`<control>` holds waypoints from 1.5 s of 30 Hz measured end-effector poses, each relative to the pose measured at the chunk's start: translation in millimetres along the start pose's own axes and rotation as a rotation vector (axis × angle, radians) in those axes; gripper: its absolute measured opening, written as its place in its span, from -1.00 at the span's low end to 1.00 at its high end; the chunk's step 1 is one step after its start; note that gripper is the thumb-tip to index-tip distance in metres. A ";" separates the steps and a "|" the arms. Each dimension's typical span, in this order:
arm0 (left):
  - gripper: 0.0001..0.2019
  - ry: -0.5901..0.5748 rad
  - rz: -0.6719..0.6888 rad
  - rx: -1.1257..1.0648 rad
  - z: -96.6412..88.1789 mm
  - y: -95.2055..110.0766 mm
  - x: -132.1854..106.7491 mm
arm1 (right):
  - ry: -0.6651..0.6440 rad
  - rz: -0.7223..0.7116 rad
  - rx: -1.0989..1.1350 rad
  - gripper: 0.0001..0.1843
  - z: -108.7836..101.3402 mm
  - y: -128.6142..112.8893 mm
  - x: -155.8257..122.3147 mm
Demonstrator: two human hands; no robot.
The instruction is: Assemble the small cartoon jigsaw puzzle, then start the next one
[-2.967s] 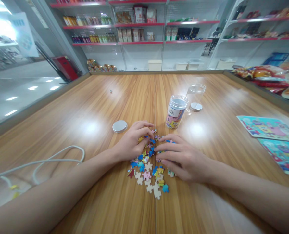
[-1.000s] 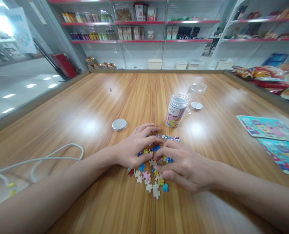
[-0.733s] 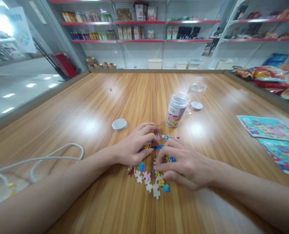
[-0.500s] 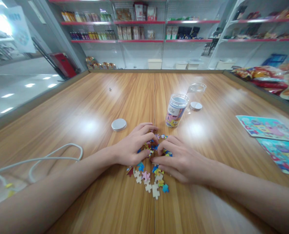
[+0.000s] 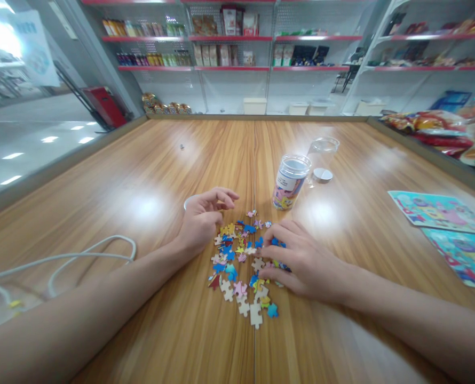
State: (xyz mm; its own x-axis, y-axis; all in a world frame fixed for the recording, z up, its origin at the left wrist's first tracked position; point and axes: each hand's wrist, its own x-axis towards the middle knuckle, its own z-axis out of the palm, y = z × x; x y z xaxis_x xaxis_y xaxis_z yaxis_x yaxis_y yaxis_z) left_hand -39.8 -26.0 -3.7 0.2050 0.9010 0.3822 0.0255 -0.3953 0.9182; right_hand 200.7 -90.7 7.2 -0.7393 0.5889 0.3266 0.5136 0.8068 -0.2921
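Observation:
Several jigsaw puzzle pieces [image 5: 239, 289] lie in a loose heap on the wooden table [image 5: 173, 330], some picture side up, others showing plain backs. My left hand [image 5: 202, 218] hovers at the heap's upper left, fingers apart and holding nothing, and it covers most of a round metal lid [image 5: 188, 202]. Over the heap's right side rests my right hand [image 5: 297, 258], its fingers spread and touching pieces, some of which it hides. Beyond it stands an uncapped clear jar [image 5: 289, 181] with a cartoon label.
A second clear jar [image 5: 324, 152] stands behind, by another metal lid [image 5: 323, 175]. Two cartoon picture sheets [image 5: 441, 210] lie at the right. A white cable [image 5: 89, 258] loops at the left. Shelves [image 5: 229, 38] with goods line the back; packaged bags [image 5: 437, 128] sit beyond the right edge.
My left hand has lifted off the pieces and moved left and back, now over the lid. More of the heap shows. My right hand has shifted slightly right.

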 end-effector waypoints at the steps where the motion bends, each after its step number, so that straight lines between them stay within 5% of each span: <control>1: -0.74 0.008 -0.018 0.022 0.9 -0.1 0.3 | 0.006 0.000 0.012 -0.73 0.3 -0.1 0.1; 11: -0.78 -0.089 -0.011 0.099 3.1 3.1 0.4 | 0.017 0.052 0.078 -0.78 1.4 -3.2 3.0; 19: -0.73 -0.560 0.174 0.511 1.9 20.3 -2.2 | 0.021 0.055 0.134 -0.87 2.1 -0.4 3.4; 24: -0.74 -0.704 0.290 0.590 1.2 23.4 -3.0 | 0.059 -0.022 0.169 -0.89 1.3 1.1 4.1; 45: -0.83 -0.662 0.352 0.572 4.0 20.5 -3.4 | 0.084 -0.098 0.050 -0.83 1.8 2.2 1.9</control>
State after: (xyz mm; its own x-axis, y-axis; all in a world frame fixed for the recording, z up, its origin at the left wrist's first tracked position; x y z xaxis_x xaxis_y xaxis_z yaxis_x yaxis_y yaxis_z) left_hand -36.1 -37.9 13.4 0.8019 0.4981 0.3299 0.2971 -0.8115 0.5032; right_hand 199.6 -87.8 5.6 -0.7446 0.5113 0.4292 0.4169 0.8583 -0.2992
